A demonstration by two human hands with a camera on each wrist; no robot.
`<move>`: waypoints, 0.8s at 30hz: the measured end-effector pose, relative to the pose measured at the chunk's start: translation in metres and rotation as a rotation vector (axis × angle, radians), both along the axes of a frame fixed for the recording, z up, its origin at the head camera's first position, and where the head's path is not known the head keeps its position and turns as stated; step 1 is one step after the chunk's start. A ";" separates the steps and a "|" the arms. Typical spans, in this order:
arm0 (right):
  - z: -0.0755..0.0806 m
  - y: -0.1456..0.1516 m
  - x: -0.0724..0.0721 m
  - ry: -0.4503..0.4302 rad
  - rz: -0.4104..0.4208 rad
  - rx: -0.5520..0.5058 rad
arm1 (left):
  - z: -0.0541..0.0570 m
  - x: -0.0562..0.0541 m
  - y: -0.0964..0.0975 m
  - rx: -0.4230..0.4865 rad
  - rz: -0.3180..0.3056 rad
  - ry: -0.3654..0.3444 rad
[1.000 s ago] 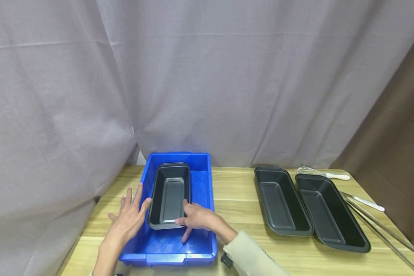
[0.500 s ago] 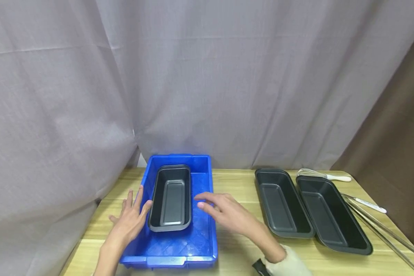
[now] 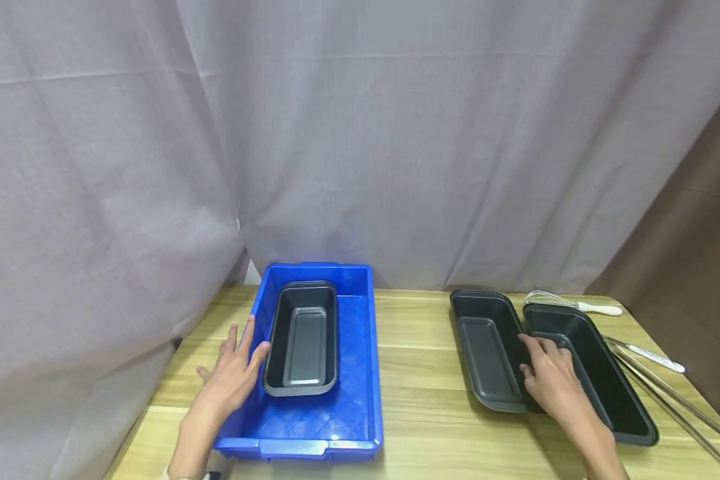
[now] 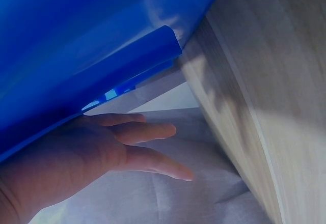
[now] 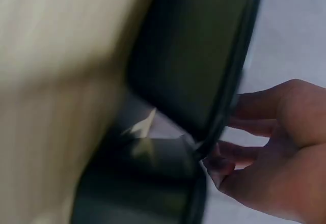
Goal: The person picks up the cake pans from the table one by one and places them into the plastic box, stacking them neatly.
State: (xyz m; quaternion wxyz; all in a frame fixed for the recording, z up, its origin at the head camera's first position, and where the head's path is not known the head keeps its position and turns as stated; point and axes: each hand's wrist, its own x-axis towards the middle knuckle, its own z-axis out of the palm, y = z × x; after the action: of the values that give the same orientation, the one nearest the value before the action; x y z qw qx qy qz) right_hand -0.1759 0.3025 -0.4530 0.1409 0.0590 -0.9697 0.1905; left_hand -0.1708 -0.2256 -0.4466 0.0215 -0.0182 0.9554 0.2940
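Note:
A dark loaf pan sits inside a blue plastic bin in the head view. My left hand rests at the bin's left wall with fingers spread. In the left wrist view, that hand lies along the bin's blue side, fingers extended. Two more loaf pans stand side by side at the right: one nearer the bin and one farther right. Over their adjoining rims is my right hand, fingertips and thumb apart. The right wrist view places this hand right at a pan rim.
Behind the right pans lies a whisk with a white handle. A white-handled utensil and long metal rods lie along the right edge. Grey curtain hangs behind the wooden table.
My right hand has left the pan in the bin and moved right to the two other loaf pans. The left hand has stayed at the bin's side.

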 end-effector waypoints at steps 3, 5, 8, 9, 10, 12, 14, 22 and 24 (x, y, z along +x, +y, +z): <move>-0.005 0.009 0.000 0.022 0.007 0.015 | 0.000 0.000 0.000 0.013 -0.002 0.002; -0.006 0.011 -0.001 0.037 0.008 0.015 | 0.000 0.000 0.000 0.019 -0.002 0.005; -0.005 0.013 -0.003 0.019 -0.007 -0.002 | -0.001 0.000 0.000 0.026 -0.004 0.004; -0.005 0.013 -0.004 0.010 -0.014 -0.009 | -0.001 0.000 0.000 0.029 -0.005 0.004; -0.005 0.012 -0.005 0.002 -0.020 -0.015 | -0.001 0.000 0.000 0.030 -0.006 0.004; -0.004 0.011 -0.007 -0.011 -0.033 -0.023 | -0.001 0.000 0.000 0.031 -0.006 0.008; -0.003 0.007 -0.010 -0.027 -0.039 -0.025 | -0.001 0.000 -0.001 0.028 -0.006 0.012; -0.001 -0.010 -0.015 -0.108 0.000 -0.054 | -0.001 0.000 -0.001 0.024 -0.009 0.011; -0.001 -0.013 -0.017 -0.095 0.017 -0.063 | -0.002 0.000 -0.001 0.030 -0.007 0.011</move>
State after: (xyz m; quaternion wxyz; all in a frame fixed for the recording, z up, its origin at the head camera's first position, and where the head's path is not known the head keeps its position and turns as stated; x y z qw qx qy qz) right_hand -0.1928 0.2892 -0.4545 0.0946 0.0538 -0.9683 0.2247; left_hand -0.1706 -0.2267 -0.4483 0.0175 -0.0129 0.9511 0.3083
